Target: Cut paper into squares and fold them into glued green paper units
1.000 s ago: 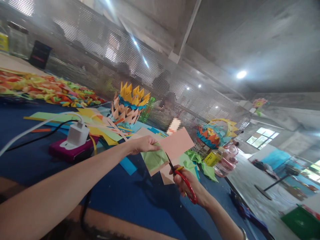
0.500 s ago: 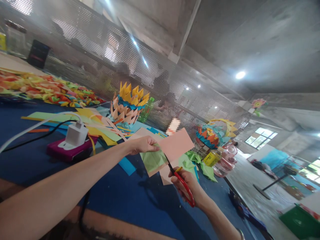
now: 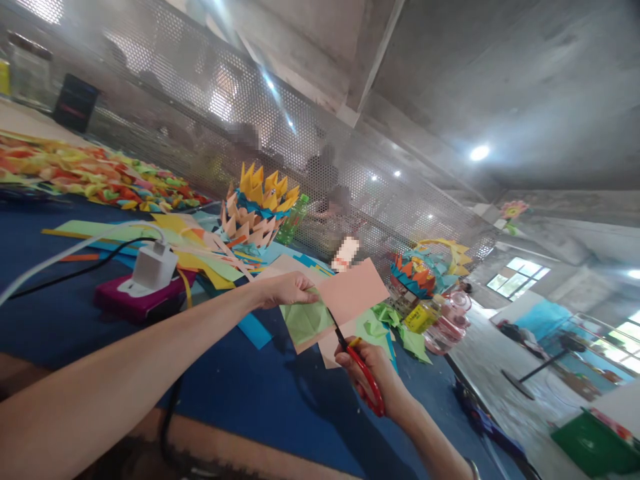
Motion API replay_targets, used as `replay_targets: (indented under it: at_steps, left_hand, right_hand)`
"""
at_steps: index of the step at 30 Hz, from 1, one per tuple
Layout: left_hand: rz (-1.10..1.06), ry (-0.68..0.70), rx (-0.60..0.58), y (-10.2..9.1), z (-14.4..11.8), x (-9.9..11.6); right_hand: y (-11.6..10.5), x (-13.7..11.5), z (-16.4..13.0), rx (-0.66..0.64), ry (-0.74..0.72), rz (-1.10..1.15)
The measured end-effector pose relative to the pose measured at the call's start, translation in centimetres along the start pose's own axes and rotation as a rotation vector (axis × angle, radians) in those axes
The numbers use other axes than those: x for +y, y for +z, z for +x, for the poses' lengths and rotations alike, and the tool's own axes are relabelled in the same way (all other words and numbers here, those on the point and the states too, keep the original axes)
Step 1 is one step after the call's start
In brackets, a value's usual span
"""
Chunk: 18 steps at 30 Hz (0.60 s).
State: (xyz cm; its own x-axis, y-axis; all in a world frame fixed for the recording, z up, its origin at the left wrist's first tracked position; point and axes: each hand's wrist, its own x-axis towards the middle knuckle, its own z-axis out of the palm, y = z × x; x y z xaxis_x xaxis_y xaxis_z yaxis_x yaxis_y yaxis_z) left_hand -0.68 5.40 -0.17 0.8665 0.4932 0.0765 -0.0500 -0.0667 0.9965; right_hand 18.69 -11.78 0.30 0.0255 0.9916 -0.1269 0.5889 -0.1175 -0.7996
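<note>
Above the blue table (image 3: 100, 327), near its right edge: left hand (image 3: 286, 289) closed in a pinch on a stack of paper sheets (image 3: 345, 297), pink sheet on top, green sheet beneath, held in the air and tilted. Right hand (image 3: 367, 370) wrapped around the red handles of a pair of scissors (image 3: 356, 363), fingers through the loops; dark blades pointing up and left, tips meeting the lower edge of the pink sheet just beside the green one. Blades close together, whether fully shut not discernible.

Left of the arm, on the table: white charger (image 3: 154, 265) standing on a magenta box (image 3: 137, 299), white cable and black cable running off toward the left edge. Behind it, loose coloured paper strips (image 3: 200, 257) scattered flat. Further back, folded paper flower (image 3: 257, 203) in yellow, blue and peach, upright against the perforated metal screen (image 3: 310, 133). Along the far left edge, long heap of folded paper pieces (image 3: 95, 175). Toward the far right corner, second paper flower (image 3: 425, 267), yellow bottle (image 3: 419, 317) and pink clear container (image 3: 447, 320) close together
</note>
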Motion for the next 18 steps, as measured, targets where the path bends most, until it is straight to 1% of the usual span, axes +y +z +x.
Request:
replay_targets:
  at_steps: [2,6,10,14,18]
  left_hand:
    - [0.003,-0.002,0.002,0.1,-0.1,0.1]
    - [0.008,0.002,0.009,0.2,-0.3,0.5]
    - [0.002,-0.002,0.002,0.3,-0.4,0.6]
    - [-0.006,-0.001,-0.009,0.4,-0.4,0.5]
    - [-0.013,-0.008,-0.042,0.8,-0.4,0.4]
  right_hand:
    - [-0.1,0.2,0.1,0.017,-0.034,-0.022]
    - [-0.5,0.8,0.2,0.064,-0.154,-0.146]
    - [-0.4,1.3,0.0,0.089,-0.179,-0.208]
    - [-0.3,0.7,-0.4,0.070,-0.220,-0.232]
    - [-0.4,-0.3,-0.5,0.044,-0.230,-0.264]
